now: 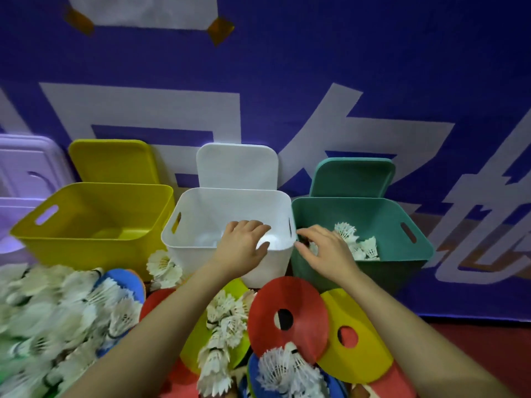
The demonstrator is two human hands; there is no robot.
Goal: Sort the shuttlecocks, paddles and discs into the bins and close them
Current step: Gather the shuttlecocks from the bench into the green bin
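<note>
**Both hands at the bin rims, shuttlecocks only in the green bin**

Three open bins stand in a row against a purple banner point(373, 81) — a yellow bin point(94, 225) on the left, a white bin point(201, 248) in the middle, a green bin point(402, 254) on the right. Behind each one its lid leans upright: yellow lid point(112, 160), white lid point(237, 165), green lid point(353, 178).

The left hand point(244, 245) rests over the white bin's front rim, fingers bent down into the bin; whether they hold anything cannot be told. The right hand point(327, 251) reaches over the green bin's near left corner, fingers spread and loosely bent, gripping nothing that shows. Several white shuttlecocks point(356, 242) lie inside the green bin, just beyond that hand.

In front of the bins lies the unsorted heap — a large pile of shuttlecocks point(63, 317) at the left, a red disc point(298, 300) overlapping a yellow disc point(359, 354), and a blue paddle point(126, 280) partly buried under shuttlecocks.
</note>
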